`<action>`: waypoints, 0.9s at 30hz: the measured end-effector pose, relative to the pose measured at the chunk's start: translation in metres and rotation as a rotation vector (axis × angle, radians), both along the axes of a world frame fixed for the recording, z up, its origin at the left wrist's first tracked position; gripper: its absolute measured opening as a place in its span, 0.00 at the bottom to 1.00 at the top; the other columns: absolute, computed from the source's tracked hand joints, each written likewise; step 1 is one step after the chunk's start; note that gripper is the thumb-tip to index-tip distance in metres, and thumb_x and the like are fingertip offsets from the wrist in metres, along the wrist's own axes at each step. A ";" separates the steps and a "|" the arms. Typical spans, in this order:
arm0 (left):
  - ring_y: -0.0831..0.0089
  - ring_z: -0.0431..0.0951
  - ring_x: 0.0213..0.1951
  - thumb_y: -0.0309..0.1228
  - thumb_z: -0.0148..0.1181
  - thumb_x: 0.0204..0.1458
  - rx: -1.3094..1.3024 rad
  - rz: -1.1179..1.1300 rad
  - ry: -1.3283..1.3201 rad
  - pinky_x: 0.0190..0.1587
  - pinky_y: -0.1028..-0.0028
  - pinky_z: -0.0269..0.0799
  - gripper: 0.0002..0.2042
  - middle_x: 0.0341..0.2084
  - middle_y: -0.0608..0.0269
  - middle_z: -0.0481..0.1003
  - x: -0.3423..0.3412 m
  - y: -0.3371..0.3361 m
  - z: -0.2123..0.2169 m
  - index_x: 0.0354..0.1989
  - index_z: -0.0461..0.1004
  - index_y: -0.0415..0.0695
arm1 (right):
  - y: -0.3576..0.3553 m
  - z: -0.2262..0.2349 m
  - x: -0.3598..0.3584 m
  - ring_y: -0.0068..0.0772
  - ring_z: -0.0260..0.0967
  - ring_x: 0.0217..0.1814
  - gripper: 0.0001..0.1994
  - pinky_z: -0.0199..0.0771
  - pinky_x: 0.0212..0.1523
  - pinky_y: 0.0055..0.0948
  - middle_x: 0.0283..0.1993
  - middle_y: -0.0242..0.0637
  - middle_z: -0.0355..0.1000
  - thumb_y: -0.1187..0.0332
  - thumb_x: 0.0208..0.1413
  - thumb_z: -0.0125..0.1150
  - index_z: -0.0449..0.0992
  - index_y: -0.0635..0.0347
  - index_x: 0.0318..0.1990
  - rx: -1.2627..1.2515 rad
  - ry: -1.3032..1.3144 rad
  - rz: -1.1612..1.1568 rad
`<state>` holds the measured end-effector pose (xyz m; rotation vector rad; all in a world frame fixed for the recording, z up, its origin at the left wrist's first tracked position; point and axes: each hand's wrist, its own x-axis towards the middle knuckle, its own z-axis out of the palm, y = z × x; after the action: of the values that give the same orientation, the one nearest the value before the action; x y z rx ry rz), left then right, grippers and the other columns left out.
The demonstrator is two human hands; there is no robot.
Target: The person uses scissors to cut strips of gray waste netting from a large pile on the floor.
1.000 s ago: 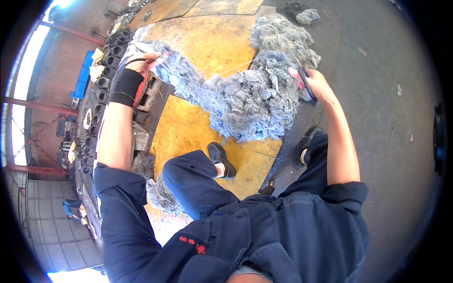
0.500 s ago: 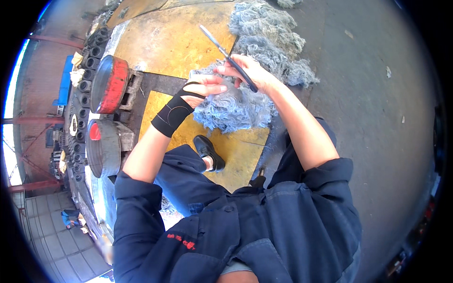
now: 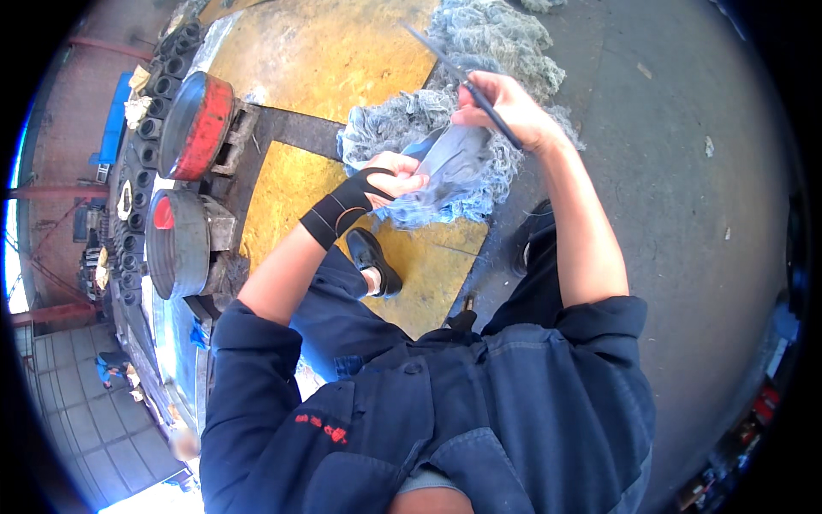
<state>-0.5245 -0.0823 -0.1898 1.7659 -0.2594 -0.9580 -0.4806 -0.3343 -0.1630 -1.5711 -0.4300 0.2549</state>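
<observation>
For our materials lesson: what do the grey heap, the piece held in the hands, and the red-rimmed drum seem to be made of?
Grey heap: probably waste yarn or thread, matte and tangled in loose strands.
Held piece: likely woven cloth, smooth and limp, blue-grey.
Red-rimmed drum: apparently metal, painted red on the rim, with a dull grey inside.

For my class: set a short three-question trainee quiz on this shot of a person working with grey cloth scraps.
1. True or false: the right hand holds a long thin dark tool.
2. What does the left hand grip? A) a red-faced drum B) a grey piece of cloth C) a shoe
3. Fill in: the wrist of the left hand wears a black ____.

Key: 1 true; 2 B; 3 wrap. The heap of grey fibre scraps lies on the yellow board.
</observation>
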 end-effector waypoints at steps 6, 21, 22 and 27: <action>0.85 0.61 0.25 0.33 0.52 0.55 -0.052 0.190 -0.055 0.28 0.80 0.57 0.10 0.22 0.76 0.66 -0.019 0.021 -0.066 0.34 0.73 0.38 | -0.034 0.007 0.001 0.13 0.58 0.27 0.14 0.56 0.28 0.16 0.25 0.21 0.63 0.64 0.41 0.69 0.69 0.56 0.29 -0.075 -0.042 -0.203; 0.85 0.68 0.32 0.29 0.55 0.56 -0.126 0.504 -0.413 0.38 0.82 0.63 0.08 0.28 0.72 0.73 -0.030 0.049 0.029 0.38 0.75 0.37 | -0.050 -0.011 0.011 0.18 0.58 0.24 0.17 0.62 0.27 0.22 0.22 0.27 0.63 0.62 0.39 0.72 0.68 0.60 0.27 -0.211 -0.152 -0.536; 0.85 0.69 0.32 0.29 0.55 0.56 -0.124 0.502 -0.390 0.37 0.82 0.63 0.08 0.28 0.72 0.73 -0.035 0.050 0.033 0.38 0.75 0.37 | -0.047 -0.008 0.009 0.19 0.58 0.24 0.17 0.62 0.27 0.22 0.22 0.27 0.63 0.62 0.39 0.72 0.68 0.60 0.27 -0.230 -0.157 -0.537; 0.85 0.69 0.30 0.27 0.60 0.52 0.014 0.545 -0.344 0.36 0.83 0.64 0.06 0.26 0.71 0.74 -0.050 0.087 -0.024 0.35 0.76 0.38 | -0.021 0.001 0.006 0.21 0.61 0.24 0.20 0.64 0.27 0.25 0.22 0.30 0.65 0.57 0.40 0.72 0.67 0.61 0.28 -0.221 -0.122 -0.445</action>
<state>-0.5746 0.0048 -0.2133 1.8699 0.0200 -0.2671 -0.4745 -0.3551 -0.1624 -1.8594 -0.1385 -0.1417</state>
